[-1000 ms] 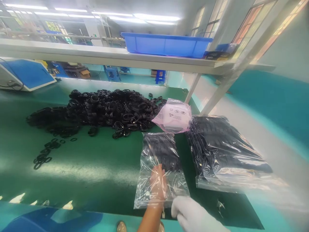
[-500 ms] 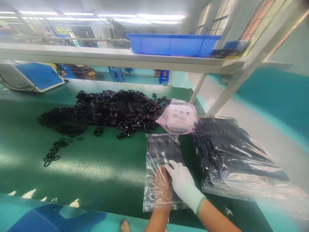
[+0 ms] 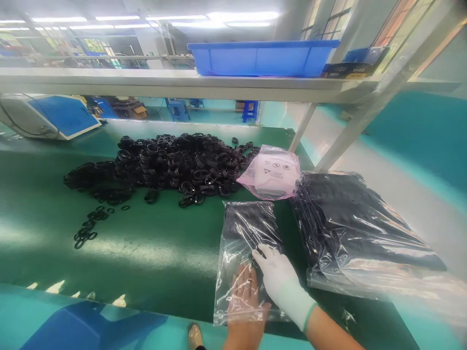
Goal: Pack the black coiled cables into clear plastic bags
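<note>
A clear plastic bag (image 3: 226, 272) lies flat on the table, with rows of black coiled rings (image 3: 244, 218) filling its far half. My bare left hand (image 3: 246, 291) reaches in through the near, open end of the bag. Its fingers are stretched out and flat beneath the film, short of the black rings. My right hand (image 3: 279, 277), in a white glove with a green cuff, rests on top of the bag at its right side. Its fingers lie extended over the plastic, with nothing seen in them.
A large heap of black rings (image 3: 175, 165) spreads over the green table (image 3: 146, 253), with loose ones at left. A pink bag (image 3: 273, 172) sits beyond my hands. Filled clear bags (image 3: 353, 223) are stacked at right. Overhead, a shelf (image 3: 146, 88) carries a blue bin (image 3: 262, 61).
My left hand has drawn back toward the bag's near end and flattened, fingers spread. My right hand stays on the bag, shifted slightly. The view has moved a little.
</note>
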### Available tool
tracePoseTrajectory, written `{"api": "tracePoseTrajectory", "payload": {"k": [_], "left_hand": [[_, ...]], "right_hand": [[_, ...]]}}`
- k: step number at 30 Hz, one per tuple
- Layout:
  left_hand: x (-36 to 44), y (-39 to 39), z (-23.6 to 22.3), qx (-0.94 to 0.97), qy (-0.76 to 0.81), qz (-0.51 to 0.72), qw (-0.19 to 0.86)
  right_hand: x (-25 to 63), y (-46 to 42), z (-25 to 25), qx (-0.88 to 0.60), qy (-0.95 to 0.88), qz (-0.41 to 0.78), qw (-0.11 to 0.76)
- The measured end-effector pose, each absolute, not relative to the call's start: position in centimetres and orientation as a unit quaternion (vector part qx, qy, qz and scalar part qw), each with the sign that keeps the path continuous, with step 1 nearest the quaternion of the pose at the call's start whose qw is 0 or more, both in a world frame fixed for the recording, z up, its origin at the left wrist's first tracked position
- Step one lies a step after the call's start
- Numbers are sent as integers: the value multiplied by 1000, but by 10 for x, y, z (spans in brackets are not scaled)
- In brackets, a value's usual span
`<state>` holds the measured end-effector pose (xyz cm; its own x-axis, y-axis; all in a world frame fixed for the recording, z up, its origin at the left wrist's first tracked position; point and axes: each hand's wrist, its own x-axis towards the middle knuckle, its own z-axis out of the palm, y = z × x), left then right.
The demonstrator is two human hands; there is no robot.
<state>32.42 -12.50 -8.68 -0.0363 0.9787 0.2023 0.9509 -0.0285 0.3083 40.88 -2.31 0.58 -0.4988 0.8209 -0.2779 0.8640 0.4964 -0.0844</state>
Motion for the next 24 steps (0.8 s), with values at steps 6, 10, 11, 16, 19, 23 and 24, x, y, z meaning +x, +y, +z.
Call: {"api": "tracePoseTrajectory", "payload": {"k": [6, 10, 11, 16, 19, 23, 24], "left_hand": [[345, -149, -98, 729, 655, 198, 12], [336, -148, -99, 786, 596, 163, -7], [333, -148, -99, 793, 590, 154, -7], [330, -156, -105, 805, 579, 130, 21], [330, -156, -102, 803, 581, 129, 33], [329, -160, -94, 802, 574, 162, 7], [329, -165, -92, 798, 575, 180, -11]], "right_hand": [[413, -54, 18, 541, 826, -158, 12], [409, -59, 12, 549, 812, -189, 57], [408, -57, 9, 558, 806, -185, 69], [409, -47, -5, 583, 788, -184, 68], [411, -46, -8, 575, 791, -199, 63], [414, -48, -3, 572, 786, -224, 62], [417, -51, 2, 572, 783, -238, 59]]}}
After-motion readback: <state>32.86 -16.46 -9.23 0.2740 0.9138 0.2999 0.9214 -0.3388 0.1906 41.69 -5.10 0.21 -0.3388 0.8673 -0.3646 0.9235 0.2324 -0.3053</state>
